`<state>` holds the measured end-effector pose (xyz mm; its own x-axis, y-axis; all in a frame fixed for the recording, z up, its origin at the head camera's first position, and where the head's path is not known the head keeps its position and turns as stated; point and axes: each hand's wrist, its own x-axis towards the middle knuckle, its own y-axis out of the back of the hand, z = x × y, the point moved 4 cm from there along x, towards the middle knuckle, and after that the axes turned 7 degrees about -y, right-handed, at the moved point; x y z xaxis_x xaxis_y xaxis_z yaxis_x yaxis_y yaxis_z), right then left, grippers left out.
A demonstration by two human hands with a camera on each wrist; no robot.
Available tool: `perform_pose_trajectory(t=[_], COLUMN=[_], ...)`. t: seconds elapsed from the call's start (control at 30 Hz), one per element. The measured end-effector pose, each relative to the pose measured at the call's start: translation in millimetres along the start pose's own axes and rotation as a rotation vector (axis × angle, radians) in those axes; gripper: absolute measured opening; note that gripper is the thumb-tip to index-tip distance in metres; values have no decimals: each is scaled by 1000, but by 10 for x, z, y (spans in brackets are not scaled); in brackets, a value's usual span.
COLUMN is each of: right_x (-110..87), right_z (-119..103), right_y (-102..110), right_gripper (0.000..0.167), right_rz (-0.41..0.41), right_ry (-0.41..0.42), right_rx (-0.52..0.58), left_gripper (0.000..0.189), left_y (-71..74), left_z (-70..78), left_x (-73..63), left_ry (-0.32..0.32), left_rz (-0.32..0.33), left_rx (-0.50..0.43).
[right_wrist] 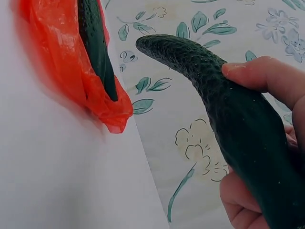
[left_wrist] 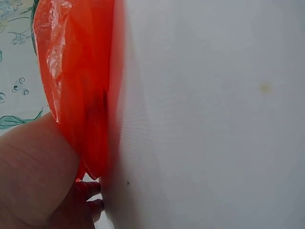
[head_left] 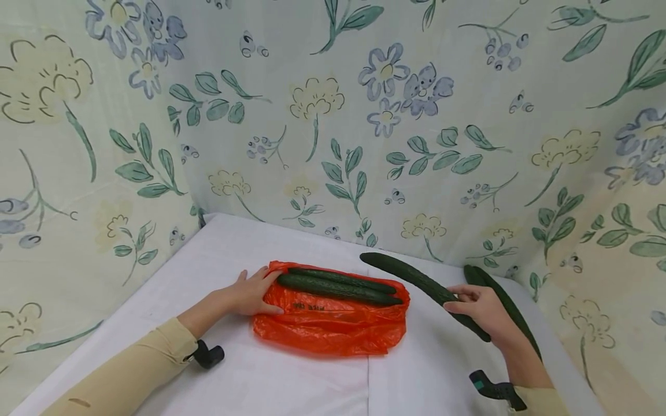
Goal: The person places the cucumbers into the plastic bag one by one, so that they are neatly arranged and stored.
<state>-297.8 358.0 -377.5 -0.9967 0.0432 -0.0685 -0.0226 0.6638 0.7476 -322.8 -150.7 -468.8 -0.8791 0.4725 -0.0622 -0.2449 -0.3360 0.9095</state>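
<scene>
My right hand [head_left: 481, 309] grips a long dark green cucumber [head_left: 411, 274], its thumb on one side and fingers on the other. The cucumber slants up and left above the white table, its far tip toward the bag. My left hand [head_left: 255, 293] rests spread against the left end of a red plastic bag [head_left: 328, 332], thumb at the front and fingers toward the back. Two cucumbers [head_left: 338, 284] lie side by side in the bag's open mouth. In the right wrist view, the bag's end [right_wrist: 116, 112] shows left of the held cucumber [right_wrist: 252, 129].
More cucumbers [head_left: 512, 306] lie at the table's right side, partly hidden behind my right hand. A white cloth covers the table [head_left: 307, 381]. Floral curtains [head_left: 333, 115] hang behind it and along both sides.
</scene>
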Motion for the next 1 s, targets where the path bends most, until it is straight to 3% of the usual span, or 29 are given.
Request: perform_pose_trajectory(t=[0.23, 0.5, 1.0], right_x=[58, 157, 346], right_z=[-190, -394, -773], right_y=[-128, -322, -757], right_gripper=[52, 48, 37], right_rz=[-49, -159, -307], right_ry=[71, 135, 250], right_rx=[15, 87, 58], left_gripper=[107, 108, 107], left_y=[5, 12, 13], left_z=[-10, -8, 2], left_x=[18, 23, 25], left_ry=[-1, -3, 0], left_rz=[5, 2, 3], left_rx=[-9, -11, -9])
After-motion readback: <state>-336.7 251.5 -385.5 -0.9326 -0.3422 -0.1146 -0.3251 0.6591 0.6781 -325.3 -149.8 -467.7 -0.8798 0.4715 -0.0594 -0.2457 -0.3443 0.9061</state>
